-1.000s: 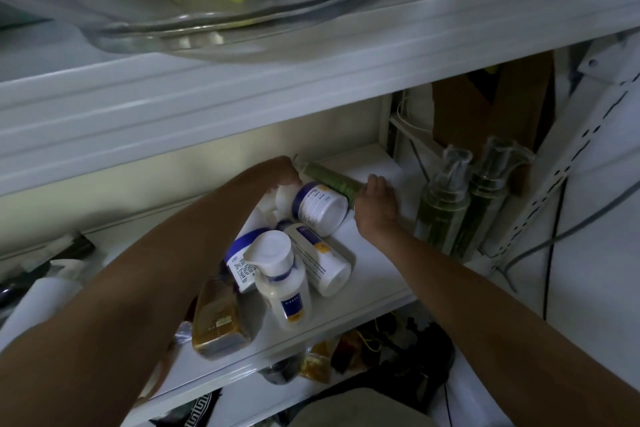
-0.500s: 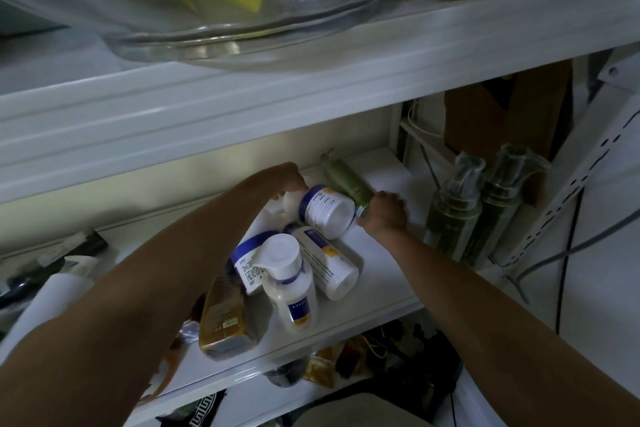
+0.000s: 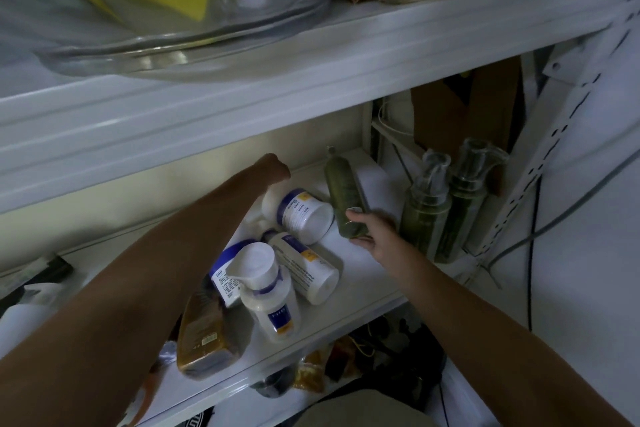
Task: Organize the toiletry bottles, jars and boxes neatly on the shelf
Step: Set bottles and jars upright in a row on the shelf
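Right hand (image 3: 372, 230): fingers and thumb are curled round the lower end of the green bottle (image 3: 344, 194). The bottle is tilted over the right part of the shelf (image 3: 367, 288), neck toward the back wall. Whether its far end touches the shelf cannot be determined.

Left hand (image 3: 273, 166): reaches to the rear of the shelf, behind the clutter. Its fingers are hidden from view, so it cannot be told whether they are spread, pressed together or pinching anything.

Adjacent items:
- White jar (image 3: 299, 213), blue label, on its side just left of the green bottle.
- White bottle (image 3: 304, 267), on its side, in front of the jar.
- White pump bottle (image 3: 268, 291), near the front edge.
- Blue-and-white box (image 3: 225, 274) and amber bottle (image 3: 204, 333), partly covered by the left forearm.
- Two green pump bottles (image 3: 427, 204), upright, just right of the right hand.

The upper shelf (image 3: 277, 80) overhangs the work area and carries a clear plastic container (image 3: 138, 10). Cardboard (image 3: 467, 107) stands behind the pump bottles.
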